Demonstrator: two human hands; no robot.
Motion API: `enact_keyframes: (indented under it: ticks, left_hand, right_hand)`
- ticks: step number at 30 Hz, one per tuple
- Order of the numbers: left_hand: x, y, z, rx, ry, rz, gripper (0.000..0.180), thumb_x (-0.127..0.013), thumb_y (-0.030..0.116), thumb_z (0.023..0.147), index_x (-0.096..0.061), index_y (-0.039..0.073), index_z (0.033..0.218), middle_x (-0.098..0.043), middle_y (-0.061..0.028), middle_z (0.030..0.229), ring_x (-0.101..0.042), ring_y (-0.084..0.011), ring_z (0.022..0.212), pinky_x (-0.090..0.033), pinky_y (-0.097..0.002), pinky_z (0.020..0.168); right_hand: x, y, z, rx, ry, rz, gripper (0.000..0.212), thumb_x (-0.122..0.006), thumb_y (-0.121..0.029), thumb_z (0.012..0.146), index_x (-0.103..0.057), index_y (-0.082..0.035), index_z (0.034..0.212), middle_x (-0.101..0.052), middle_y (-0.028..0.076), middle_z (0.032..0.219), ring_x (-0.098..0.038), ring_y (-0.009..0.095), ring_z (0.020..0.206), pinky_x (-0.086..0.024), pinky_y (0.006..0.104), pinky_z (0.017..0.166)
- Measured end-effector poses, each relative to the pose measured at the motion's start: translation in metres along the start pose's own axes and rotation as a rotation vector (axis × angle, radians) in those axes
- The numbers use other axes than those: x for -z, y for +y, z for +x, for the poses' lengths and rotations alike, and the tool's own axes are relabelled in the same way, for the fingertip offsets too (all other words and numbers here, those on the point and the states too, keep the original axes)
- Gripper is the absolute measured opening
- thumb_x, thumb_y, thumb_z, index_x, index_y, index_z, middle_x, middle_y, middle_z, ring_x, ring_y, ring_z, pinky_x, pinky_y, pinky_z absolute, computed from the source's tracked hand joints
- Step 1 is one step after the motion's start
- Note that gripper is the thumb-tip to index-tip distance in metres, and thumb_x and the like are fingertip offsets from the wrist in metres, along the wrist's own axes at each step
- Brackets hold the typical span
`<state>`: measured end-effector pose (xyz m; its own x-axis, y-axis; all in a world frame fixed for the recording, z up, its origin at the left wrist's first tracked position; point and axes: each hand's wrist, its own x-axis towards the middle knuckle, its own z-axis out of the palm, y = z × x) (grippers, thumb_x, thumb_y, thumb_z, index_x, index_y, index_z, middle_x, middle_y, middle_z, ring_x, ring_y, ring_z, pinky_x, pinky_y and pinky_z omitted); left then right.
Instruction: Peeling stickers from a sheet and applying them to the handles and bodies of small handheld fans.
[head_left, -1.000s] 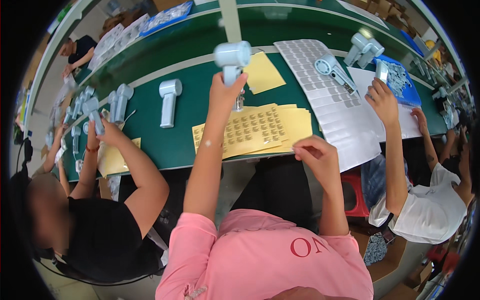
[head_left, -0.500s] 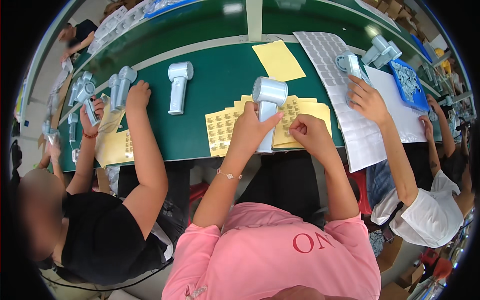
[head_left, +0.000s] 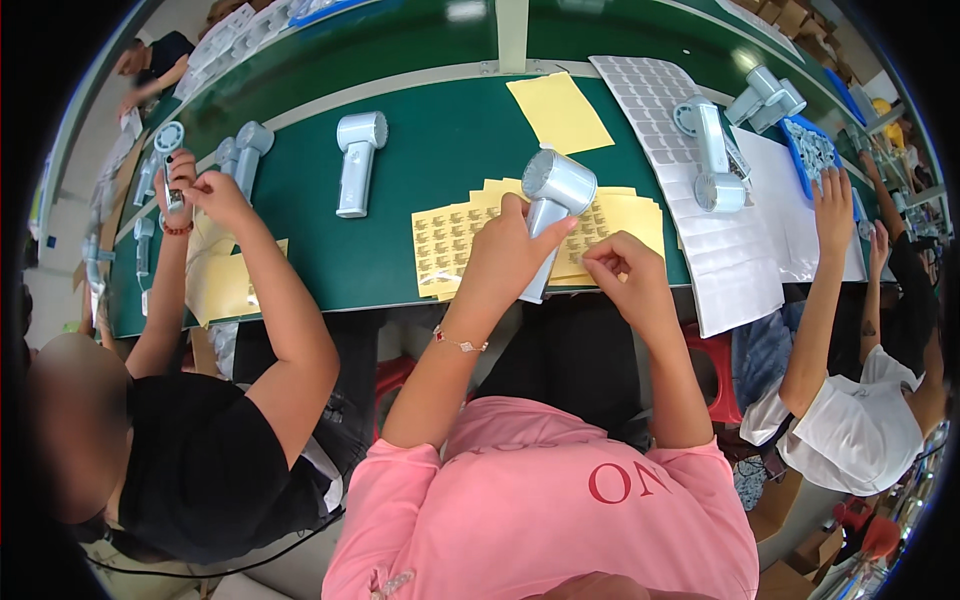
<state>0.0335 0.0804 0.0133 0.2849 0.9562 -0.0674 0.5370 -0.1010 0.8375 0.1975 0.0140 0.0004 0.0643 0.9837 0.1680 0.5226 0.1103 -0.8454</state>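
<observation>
Some red lettering [head_left: 629,482] on pink shirt [head_left: 540,510], bottom centre; left fingers [head_left: 556,234] grasp tilted blue fan [head_left: 560,182] mid-frame, right fingers [head_left: 612,248] pinched together.

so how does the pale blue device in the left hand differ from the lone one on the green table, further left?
The held device is gripped by the left hand, by the yellow sheets; the lone device rests untouched on the green table. In view, the held device's handle slants; the lone device's runs nearly vertical. Both are pale blue with a drum-shaped head.
</observation>
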Motion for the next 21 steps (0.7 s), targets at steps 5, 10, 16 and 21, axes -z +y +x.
enact_keyframes:
  ticks: [5, 10, 16, 21]
  left_hand:
    - [-0.002, -0.004, 0.001, -0.075, 0.04, 0.011, 0.061, -0.061, 0.05, 0.077, -0.048, -0.007, 0.093, -0.061, -0.0236, 0.076, -0.062, -0.0364, 0.074, -0.049, -0.0401, 0.064]
    - [-0.003, -0.002, 0.0, -0.043, 0.032, 0.014, 0.059, -0.061, 0.05, 0.078, -0.048, -0.006, 0.093, -0.061, -0.024, 0.076, -0.062, -0.0373, 0.074, -0.049, -0.0414, 0.065]
    - [-0.004, -0.003, -0.002, -0.064, 0.043, 0.032, 0.056, -0.06, 0.048, 0.078, -0.048, -0.005, 0.092, -0.061, -0.0247, 0.077, -0.062, -0.0382, 0.074, -0.049, -0.042, 0.065]
    - [-0.004, 0.001, -0.002, -0.065, 0.021, 0.055, 0.055, -0.06, 0.047, 0.079, -0.047, -0.005, 0.093, -0.061, -0.0254, 0.077, -0.062, -0.0389, 0.074, -0.048, -0.0424, 0.066]
  right_hand:
    - [0.004, 0.007, -0.006, -0.009, 0.083, 0.171, 0.007, -0.064, -0.001, 0.076, -0.062, 0.001, 0.082, -0.059, 0.006, 0.074, -0.054, 0.01, 0.062, -0.044, 0.0208, 0.058]
    - [0.0, 0.01, 0.012, -0.108, 0.009, -0.016, 0.008, -0.065, -0.003, 0.073, -0.063, 0.001, 0.079, -0.06, 0.006, 0.065, -0.055, 0.012, 0.058, -0.046, 0.0229, 0.058]
    - [-0.006, 0.006, 0.017, -0.069, 0.001, -0.156, 0.007, -0.062, -0.006, 0.072, -0.059, 0.001, 0.071, -0.06, 0.013, 0.067, -0.06, 0.024, 0.061, -0.048, 0.0309, 0.058]
    - [-0.018, 0.002, 0.02, 0.113, 0.049, -0.504, 0.004, -0.058, -0.004, 0.074, -0.056, -0.001, 0.072, -0.057, 0.014, 0.072, -0.058, 0.029, 0.064, -0.046, 0.0364, 0.058]
